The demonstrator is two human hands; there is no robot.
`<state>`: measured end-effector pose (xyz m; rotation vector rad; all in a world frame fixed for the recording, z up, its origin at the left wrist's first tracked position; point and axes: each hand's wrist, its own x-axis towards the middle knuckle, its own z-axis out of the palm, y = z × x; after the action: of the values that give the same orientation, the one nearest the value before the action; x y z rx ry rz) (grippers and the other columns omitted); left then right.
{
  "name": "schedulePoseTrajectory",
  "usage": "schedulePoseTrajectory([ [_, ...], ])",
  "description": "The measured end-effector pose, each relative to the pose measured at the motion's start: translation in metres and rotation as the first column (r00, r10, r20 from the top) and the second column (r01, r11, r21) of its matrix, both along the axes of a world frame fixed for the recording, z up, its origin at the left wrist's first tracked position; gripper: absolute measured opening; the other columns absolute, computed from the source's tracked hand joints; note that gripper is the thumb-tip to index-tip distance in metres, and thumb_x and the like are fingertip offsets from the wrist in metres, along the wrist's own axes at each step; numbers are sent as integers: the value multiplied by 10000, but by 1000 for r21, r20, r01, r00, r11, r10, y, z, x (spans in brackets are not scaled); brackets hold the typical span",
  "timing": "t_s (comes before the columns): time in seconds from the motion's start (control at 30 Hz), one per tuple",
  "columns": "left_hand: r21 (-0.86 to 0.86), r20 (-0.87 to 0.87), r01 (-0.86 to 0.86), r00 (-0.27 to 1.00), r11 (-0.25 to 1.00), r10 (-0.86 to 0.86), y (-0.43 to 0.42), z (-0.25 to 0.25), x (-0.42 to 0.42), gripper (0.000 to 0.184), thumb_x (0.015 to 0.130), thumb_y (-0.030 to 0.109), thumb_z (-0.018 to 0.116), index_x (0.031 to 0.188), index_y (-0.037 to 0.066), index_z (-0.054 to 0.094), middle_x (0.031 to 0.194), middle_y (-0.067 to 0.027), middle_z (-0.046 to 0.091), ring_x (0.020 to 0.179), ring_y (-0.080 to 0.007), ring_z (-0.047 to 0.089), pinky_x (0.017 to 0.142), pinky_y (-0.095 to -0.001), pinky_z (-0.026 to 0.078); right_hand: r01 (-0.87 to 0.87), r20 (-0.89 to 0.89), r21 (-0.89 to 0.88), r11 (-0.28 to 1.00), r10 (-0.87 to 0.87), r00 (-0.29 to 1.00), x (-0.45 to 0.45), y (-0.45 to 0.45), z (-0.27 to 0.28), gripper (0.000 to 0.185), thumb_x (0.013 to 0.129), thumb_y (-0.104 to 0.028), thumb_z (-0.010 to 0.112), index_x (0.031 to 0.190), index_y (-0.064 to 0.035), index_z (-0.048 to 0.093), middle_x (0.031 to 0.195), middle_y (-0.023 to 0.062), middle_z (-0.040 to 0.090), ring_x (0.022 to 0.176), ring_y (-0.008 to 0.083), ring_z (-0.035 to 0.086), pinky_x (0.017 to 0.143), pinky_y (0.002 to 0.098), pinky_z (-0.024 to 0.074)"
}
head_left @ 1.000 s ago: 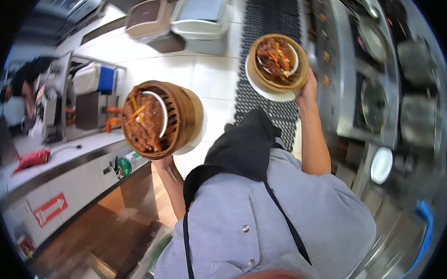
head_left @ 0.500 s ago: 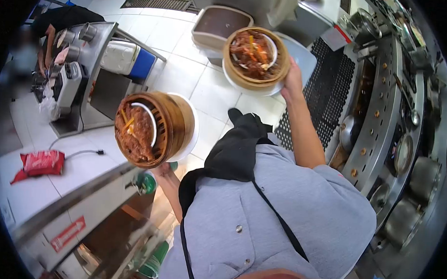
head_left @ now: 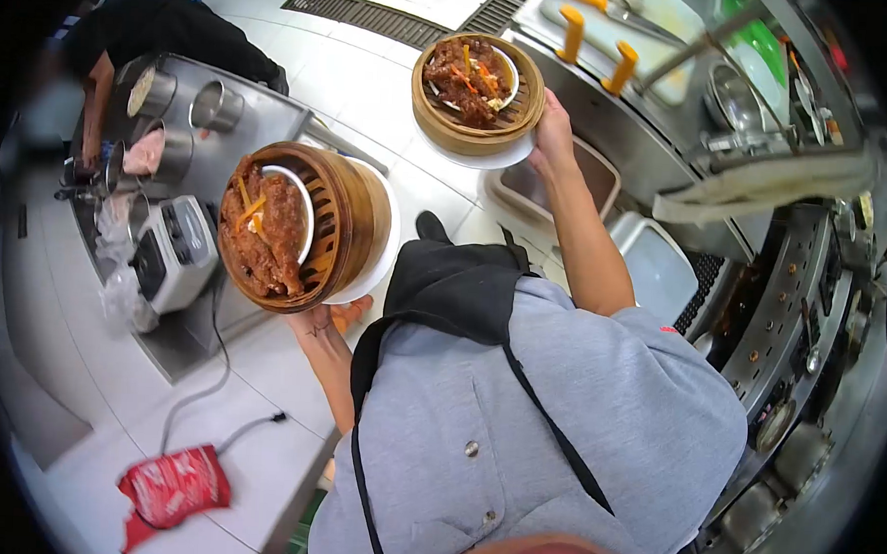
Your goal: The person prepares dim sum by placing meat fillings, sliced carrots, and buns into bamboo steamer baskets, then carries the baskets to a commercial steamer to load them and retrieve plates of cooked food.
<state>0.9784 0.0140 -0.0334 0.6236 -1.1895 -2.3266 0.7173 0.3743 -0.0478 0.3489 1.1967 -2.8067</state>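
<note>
My left hand (head_left: 315, 323) holds a white plate (head_left: 387, 237) from below, its fingers partly hidden. On that plate a tall bamboo steamer (head_left: 352, 209), seemingly stacked, tilts toward the left. Inside it, a white bowl holds red-brown sauced meat (head_left: 262, 231), topped with yellow strips. Farther forward, my right hand (head_left: 554, 135) grips the edge of another white plate (head_left: 478, 161). A shallower bamboo steamer (head_left: 448, 129) sits on this one, carrying a bowl of similar sauced meat (head_left: 469, 82) with orange and yellow strips.
At left, a co-worker's arm (head_left: 96, 113) reaches over a steel table (head_left: 272, 121) with metal pots (head_left: 216, 107) and a white appliance (head_left: 174, 250). A red packet (head_left: 175, 485) lies near a cable. Right are a counter with yellow-handled utensils (head_left: 571, 35), a bin (head_left: 596, 180) and stoves (head_left: 768, 331).
The view has swung and moved forward, bringing the steel table closer and the right-hand counter into sight. Both hands still carry their plates and steamers; the right one appears farther up and left.
</note>
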Motion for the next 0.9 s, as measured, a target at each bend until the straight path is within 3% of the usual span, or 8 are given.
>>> schedulePoseTrajectory([
  [0.07, 0, 56, -73, 996, 997, 73, -30, 15, -62, 477, 935, 286, 572, 1295, -9, 463, 1254, -194, 548, 1074, -340, 595, 887, -465, 553, 51, 12, -16, 999, -50, 999, -50, -33, 11, 246, 988, -123, 468, 1179, 10, 547, 1049, 110, 648, 911, 182, 654, 822, 342, 567],
  [0.1, 83, 43, -55, 998, 995, 51, -42, 23, -90, 458, 937, 267, 568, 1288, -11, 472, 1264, -200, 542, 1075, -347, 593, 882, -480, 552, 64, -8, -23, 998, -64, 998, -78, -48, 11, 258, 1001, -140, 449, 1186, 11, 546, 1049, 102, 647, 910, 175, 651, 818, 330, 562],
  [0.27, 93, -46, 40, 998, 995, -36, -64, 90, -254, 454, 948, 268, 548, 1292, -20, 473, 1271, -208, 544, 1087, -352, 590, 895, -491, 544, 134, -7, 53, 990, -134, 991, -210, -103, 40, 282, 1021, -175, 406, 1204, -1, 533, 1055, 88, 642, 930, 155, 633, 835, 315, 543],
  [0.43, 3, -78, 49, 996, 999, -48, -102, 76, -390, 475, 943, 295, 565, 1304, -2, 480, 1267, -198, 556, 1108, -350, 584, 923, -490, 533, 180, -56, 20, 984, -178, 982, -366, -144, 40, 288, 1027, -176, 386, 1205, -1, 530, 1050, 90, 638, 927, 159, 626, 833, 322, 539],
  [0.53, 20, -45, 74, 996, 997, -73, -109, 78, -473, 460, 937, 275, 577, 1299, 6, 490, 1256, -194, 564, 1104, -346, 587, 928, -486, 533, 165, -61, -30, 986, -167, 984, -443, -149, 83, 293, 1029, -180, 385, 1201, 6, 531, 1051, 99, 640, 929, 162, 627, 837, 327, 539],
  [0.8, 40, -37, 112, 993, 993, -111, -98, 93, -694, 427, 940, 186, 570, 1317, 16, 469, 1275, -175, 552, 1091, -330, 593, 911, -468, 546, 235, -35, -61, 970, -238, 971, -653, -125, 52, 282, 1016, -182, 430, 1205, 2, 529, 1059, 96, 643, 913, 170, 641, 822, 341, 553],
  [0.83, 49, -47, 159, 986, 986, -157, -107, 71, -727, 432, 936, 180, 575, 1323, 23, 464, 1280, -169, 548, 1095, -324, 592, 917, -464, 545, 225, -18, -25, 974, -226, 974, -679, -113, 47, 375, 1016, -139, 373, 1345, 39, 400, 1157, 142, 593, 1048, 198, 590, 901, 326, 504],
  [0.9, 46, -65, 185, 981, 982, -181, -103, 51, -796, 429, 944, 194, 562, 1327, 31, 462, 1277, -166, 551, 1091, -318, 595, 902, -456, 550, 260, -35, 2, 966, -260, 965, -733, -89, 45, 358, 1006, -132, 393, 1324, 28, 423, 1156, 134, 595, 1037, 185, 595, 892, 321, 507],
])
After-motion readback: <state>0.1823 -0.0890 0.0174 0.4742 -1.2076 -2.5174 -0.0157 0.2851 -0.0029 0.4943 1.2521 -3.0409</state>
